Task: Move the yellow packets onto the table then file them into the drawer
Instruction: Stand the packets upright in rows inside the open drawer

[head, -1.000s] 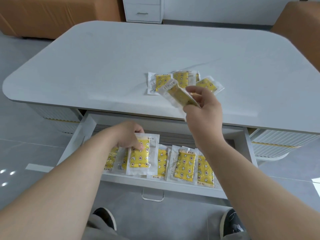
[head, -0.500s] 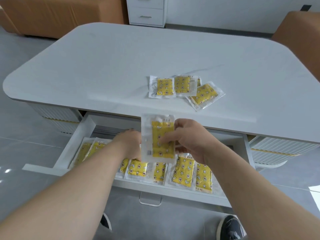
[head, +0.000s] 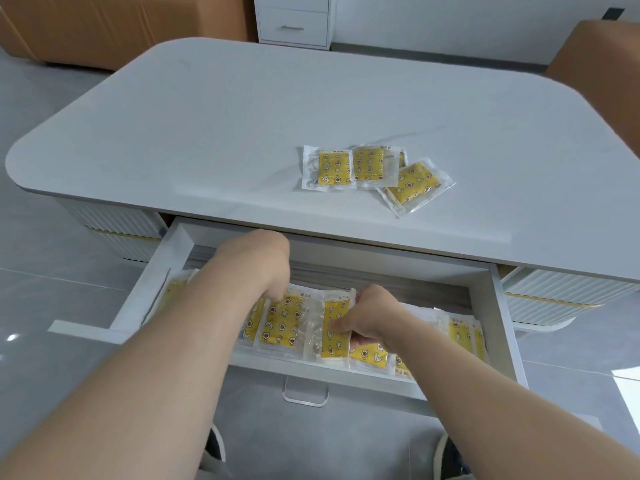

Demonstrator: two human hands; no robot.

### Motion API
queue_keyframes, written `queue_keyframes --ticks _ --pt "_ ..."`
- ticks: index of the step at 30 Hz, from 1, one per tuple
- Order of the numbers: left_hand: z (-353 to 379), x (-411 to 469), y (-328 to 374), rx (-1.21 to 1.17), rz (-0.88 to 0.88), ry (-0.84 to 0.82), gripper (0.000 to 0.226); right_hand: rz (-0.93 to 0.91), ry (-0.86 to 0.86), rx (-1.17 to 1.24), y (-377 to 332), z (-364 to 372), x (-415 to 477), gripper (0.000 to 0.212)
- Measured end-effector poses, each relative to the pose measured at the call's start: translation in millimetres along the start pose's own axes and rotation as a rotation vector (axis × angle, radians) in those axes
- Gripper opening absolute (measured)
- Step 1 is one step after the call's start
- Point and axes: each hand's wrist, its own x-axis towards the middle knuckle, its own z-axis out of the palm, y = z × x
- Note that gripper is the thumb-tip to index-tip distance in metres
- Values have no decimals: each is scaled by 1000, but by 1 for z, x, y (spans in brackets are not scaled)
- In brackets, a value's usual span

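Field notes; all places are taken from the open white drawer [head: 498,306], which is pulled out from beneath the pale grey round-cornered tabletop [head: 207,133].

Inside the drawer, a row of yellow star-printed packets in clear plastic wrap [head: 460,334] is stood on edge. The packets overlap and run from the left wall towards the right wall.

The right hand [head: 367,317] is placed inside the drawer near mid-row. One upright yellow packet [head: 332,344] is pinched by it. The thumb is laid on the front face and the other fingers are curled behind the right edge. This packet is set in among the row.

The left hand [head: 263,265] is lowered into the drawer left of centre, knuckles up and fingers turned downward. The top edge of a neighbouring yellow packet [head: 280,327], just left of the pinched one, is met by the fingertips. Whether it is gripped or only touched cannot be told, as the fingers are mostly hidden under the hand.

Beyond the drawer, on the tabletop behind its right half, a cluster of loose yellow packets [head: 334,168] is seen lying flat and overlapping. Three can be counted plainly.

A clear loop handle [head: 304,398] is fixed below the drawer front. Grey tiled floor [head: 52,289] is seen to the drawer's left. A white cabinet [head: 294,26] and an orange upholstered seat [head: 104,29] are noted far beyond the drawer.
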Motion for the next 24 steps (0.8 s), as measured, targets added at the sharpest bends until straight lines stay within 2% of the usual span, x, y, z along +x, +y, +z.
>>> queue_keyframes --ticks 3,7,9,13,15,17,20,22,24 --pt "-1 -8 1 -32 46 128 34 8 14 -185 3 3 4 32" --pt "-4 -14 0 -150 99 334 22 -36 106 -531 10 5 4 43" --pt "-9 -15 2 -224 126 411 15 -54 153 -595 11 5 2 47" --pt "-15 -11 9 -376 186 553 15 -98 187 -732 -1 -1 -7 51" --pt "-16 -6 14 -431 219 656 13 -181 294 -700 -15 -10 -14 53" --pt "-17 1 20 -468 277 747 12 -286 493 -582 -29 -24 -22 41" --pt "-18 15 28 -409 362 806 29 -441 796 -489 -38 -52 -25 25" --pt "-17 25 33 -324 388 792 44 -510 883 -498 -37 -68 -18 18" --pt "-16 34 37 -274 389 752 55 -499 863 -522 -34 -80 -7 28"
